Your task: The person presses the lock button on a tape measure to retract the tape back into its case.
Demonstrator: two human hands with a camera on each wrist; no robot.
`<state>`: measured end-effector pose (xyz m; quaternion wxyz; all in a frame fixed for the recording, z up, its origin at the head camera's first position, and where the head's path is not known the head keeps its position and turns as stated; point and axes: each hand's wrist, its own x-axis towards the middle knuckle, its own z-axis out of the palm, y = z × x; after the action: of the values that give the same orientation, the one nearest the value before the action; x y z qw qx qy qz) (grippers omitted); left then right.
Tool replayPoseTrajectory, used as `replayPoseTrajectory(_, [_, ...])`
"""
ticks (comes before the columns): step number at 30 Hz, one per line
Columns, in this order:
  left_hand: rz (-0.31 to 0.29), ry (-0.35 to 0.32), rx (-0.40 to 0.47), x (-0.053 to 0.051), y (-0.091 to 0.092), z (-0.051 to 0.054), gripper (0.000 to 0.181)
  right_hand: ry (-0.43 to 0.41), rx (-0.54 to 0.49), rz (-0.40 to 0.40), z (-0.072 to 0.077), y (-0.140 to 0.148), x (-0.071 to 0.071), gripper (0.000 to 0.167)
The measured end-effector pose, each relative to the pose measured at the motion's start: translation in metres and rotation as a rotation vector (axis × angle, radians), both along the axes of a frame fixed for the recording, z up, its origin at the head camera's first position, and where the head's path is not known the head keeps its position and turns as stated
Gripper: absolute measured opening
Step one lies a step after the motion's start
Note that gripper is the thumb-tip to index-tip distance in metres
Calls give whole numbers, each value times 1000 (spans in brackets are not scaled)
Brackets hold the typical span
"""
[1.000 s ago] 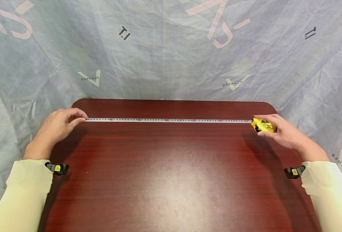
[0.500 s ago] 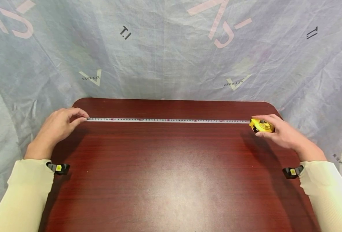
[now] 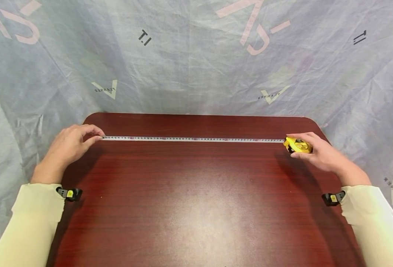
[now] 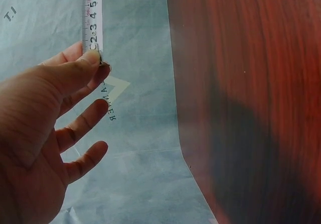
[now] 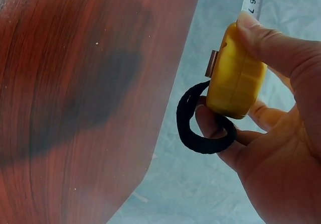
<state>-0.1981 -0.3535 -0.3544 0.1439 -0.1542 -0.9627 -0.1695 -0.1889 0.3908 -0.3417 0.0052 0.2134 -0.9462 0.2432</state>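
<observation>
Left grip (image 3: 70, 144) pinching tape blade (image 3: 196, 139) end | right grip (image 3: 326, 152) clasping yellow case (image 3: 300, 145) | you're seemingly holding blade stretched | next likely needing steady tension

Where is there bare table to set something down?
Head view: the middle and near part of the table, between the sleeves, nearer than the tape strip. A narrow band shows between strip and far edge. Crowded: the strip's ends, at left grip and right grip holding the yellow tape measure.
</observation>
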Motion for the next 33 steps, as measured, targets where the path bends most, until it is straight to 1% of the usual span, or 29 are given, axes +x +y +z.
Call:
replayPoseTrajectory(7, [-11,16,10,0,3,0,9,43,2,24,-3,-2,0,65])
replayPoseTrajectory(16, [-4,3,17,3,4,1,9,69,1,36,-5,-5,-1,66])
replayPoseTrajectory(28, [-1,-6,22,3,6,-1,13,58,-2,36,-5,-9,-2,66])
replayPoseTrajectory(33, [-1,-1,20,3,6,-2,12,31,3,22,-4,-11,-1,66])
